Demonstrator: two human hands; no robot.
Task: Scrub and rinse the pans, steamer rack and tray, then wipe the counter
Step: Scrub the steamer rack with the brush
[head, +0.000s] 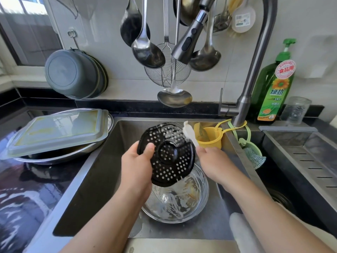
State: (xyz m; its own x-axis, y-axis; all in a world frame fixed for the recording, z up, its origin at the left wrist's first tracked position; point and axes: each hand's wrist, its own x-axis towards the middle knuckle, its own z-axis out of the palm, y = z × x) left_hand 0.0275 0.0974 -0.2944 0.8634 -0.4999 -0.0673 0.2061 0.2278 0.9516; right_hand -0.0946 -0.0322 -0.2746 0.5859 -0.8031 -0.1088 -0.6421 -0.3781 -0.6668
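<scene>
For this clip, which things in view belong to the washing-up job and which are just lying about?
Part of the job:
steamer rack, held by the left hand
brush, held by the right hand
soapy bowl in the sink
tray on a pan
faucet

Lying about:
hanging ladles
soap bottle
glass jar
grey basins

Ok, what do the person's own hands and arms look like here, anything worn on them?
Both hands, left and right, are bare: no gloves, rings, watch or bracelets visible. Both forearms are uncovered as far as the frame shows, with no sleeve in view.
</scene>
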